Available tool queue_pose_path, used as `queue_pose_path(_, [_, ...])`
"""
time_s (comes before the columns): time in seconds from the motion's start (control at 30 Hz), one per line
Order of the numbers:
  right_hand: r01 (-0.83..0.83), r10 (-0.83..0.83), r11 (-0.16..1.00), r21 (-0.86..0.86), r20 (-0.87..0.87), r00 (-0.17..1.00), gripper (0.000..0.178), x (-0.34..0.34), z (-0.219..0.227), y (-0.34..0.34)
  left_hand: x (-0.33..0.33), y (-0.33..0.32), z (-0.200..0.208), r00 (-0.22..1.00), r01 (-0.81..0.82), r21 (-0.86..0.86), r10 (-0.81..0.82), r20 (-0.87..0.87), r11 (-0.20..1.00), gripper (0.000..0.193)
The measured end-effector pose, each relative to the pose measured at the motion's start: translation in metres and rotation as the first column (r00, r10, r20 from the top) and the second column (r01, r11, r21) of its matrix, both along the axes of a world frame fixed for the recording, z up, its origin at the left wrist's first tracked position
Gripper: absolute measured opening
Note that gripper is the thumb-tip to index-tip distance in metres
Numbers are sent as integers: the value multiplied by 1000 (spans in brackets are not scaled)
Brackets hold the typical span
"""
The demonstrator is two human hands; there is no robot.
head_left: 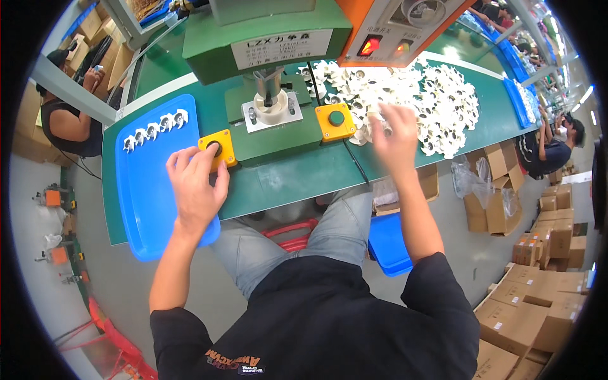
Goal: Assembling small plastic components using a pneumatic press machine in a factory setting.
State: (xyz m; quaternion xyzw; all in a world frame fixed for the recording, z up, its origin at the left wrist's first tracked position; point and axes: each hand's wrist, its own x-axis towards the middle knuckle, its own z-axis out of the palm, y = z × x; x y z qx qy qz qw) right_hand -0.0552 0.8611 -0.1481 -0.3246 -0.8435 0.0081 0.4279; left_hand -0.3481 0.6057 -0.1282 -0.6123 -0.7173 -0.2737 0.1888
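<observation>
My left hand (197, 187) rests at a yellow button box (223, 147), a fingertip at its dark round button. Its thumb and fingers are apart and hold nothing. My right hand (398, 136) is smeared by motion in front of the pile of white bladed impellers (446, 104), right of a second yellow box with a green button (337, 118). Its fingers are too blurred to show whether they hold anything. Between the boxes stands a green bench press (269, 38). Its metal ram (269, 85) is over a white round holder (271, 110); the ram's tip hides what sits inside.
A blue tray (152, 202) at the left carries a row of several impellers (155, 130). The orange control box (392, 31) with a lit red switch overhangs the table's far side. Cardboard boxes (529, 297) stack at the right. Other people (557, 142) sit at both sides.
</observation>
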Motion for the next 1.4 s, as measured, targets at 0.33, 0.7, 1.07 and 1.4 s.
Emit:
queue_pose_path(0.33, [30, -52, 995, 93, 245, 968, 12, 23, -17, 19, -3, 7, 16, 995, -70, -32, 72, 72, 997, 21])
queue_pose_path(0.7, [-206, 177, 903, 377, 111, 978, 32, 2, 29, -10, 20, 88, 45, 781, 45, 135, -119, 613, 990, 65])
queue_pose_path(1.07, [-480, 423, 741, 470, 229, 877, 27, -57, 62, -28, 13, 108, 49, 860, -3, -38, 22, 509, 999, 51])
queue_pose_path(1.4, [-523, 416, 587, 618, 324, 850, 25, -128, 78, -9, -94, -43, 20, 911, -406, -203, 413, -4, 891, 37])
